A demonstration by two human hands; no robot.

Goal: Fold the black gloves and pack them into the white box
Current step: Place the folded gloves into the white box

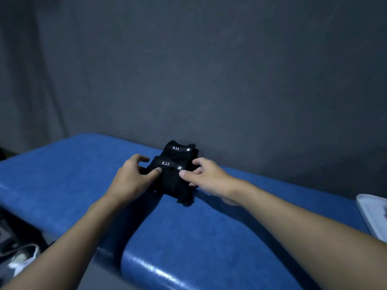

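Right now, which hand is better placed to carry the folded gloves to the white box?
The right hand. It pinches the near glove, and the white box lies far right on the table, on that hand's side. The left hand would probably have to reach across.

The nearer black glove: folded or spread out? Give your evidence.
Folded. The nearer black glove is a compact bundle, cuff label on top, nothing splayed; left hand and right hand pinch its sides.

I take this for a dim indoor recording corner, staged rather than lived in. A grey cloth backdrop (209, 70) hangs behind, creased at left. A blue padded bench (209, 237) is the worktop, with a white box (368, 214) at its right edge and blurred clutter (21, 258) low left.
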